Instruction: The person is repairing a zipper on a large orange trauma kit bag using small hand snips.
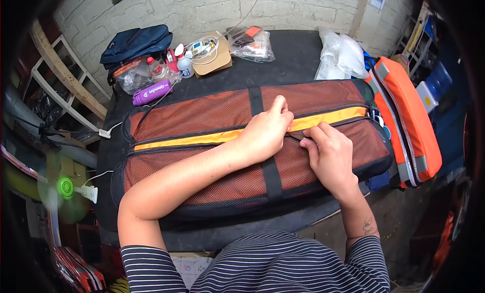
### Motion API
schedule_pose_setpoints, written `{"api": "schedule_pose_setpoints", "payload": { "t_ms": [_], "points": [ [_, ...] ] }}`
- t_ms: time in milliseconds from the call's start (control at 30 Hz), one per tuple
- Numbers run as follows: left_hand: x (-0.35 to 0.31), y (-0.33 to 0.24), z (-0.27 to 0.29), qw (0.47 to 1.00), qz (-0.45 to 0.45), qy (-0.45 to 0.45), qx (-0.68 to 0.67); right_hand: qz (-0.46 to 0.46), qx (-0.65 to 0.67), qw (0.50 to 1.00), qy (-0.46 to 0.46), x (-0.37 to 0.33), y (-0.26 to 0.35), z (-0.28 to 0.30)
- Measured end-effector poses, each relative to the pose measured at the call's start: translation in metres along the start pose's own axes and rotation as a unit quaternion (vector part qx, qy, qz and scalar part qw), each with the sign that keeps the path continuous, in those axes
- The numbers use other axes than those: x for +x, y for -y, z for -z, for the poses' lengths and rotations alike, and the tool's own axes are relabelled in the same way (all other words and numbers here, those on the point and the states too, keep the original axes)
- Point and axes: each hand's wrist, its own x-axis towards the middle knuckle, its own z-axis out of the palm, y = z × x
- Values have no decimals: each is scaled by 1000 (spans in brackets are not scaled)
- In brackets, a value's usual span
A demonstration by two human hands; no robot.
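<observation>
At the near side of the bench (288, 73), a long mesh bag (298, 164) is laid lengthwise, its long central opening turned upward, presumably so that it can be reached by both hands. It is crossed by a black strap (274, 179), and a yellow strip (189, 140) is exposed along the opening. By the right hand (331, 151), bent inward from the right, a closed grip appears to be kept on the dark edging (294, 136) at the near side of the strip, probably to steady it. The left hand (267, 130) is brought across to the bag's middle with its fingers curled closed; whether anything is held in that grip cannot be told, as its fingertips are hidden. To the right, an orange bag (417, 116) is stood on edge. Farther off, a purple bottle (152, 92), a spray bottle (185, 68), a cardboard box (214, 63) and clear plastic bags (348, 58) are set toward the wall (212, 12), perhaps to leave the near side for the mesh bag.
</observation>
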Motion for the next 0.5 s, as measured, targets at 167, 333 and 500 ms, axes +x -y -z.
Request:
{"api": "schedule_pose_setpoints", "payload": {
  "t_ms": [167, 333, 500],
  "points": [
    [-1, -1, 1, 1000, 6, 5, -1, -33, 43, 999, 1, -1, -3, -2],
    [-2, -4, 5, 999, 19, 24, 8, -63, 56, 996, 14, -4, -2, 2],
    [-3, -3, 10, 1000, 5, 12, -24, -59, 71, 996, 14, -2, -3, 6]
  ]
}}
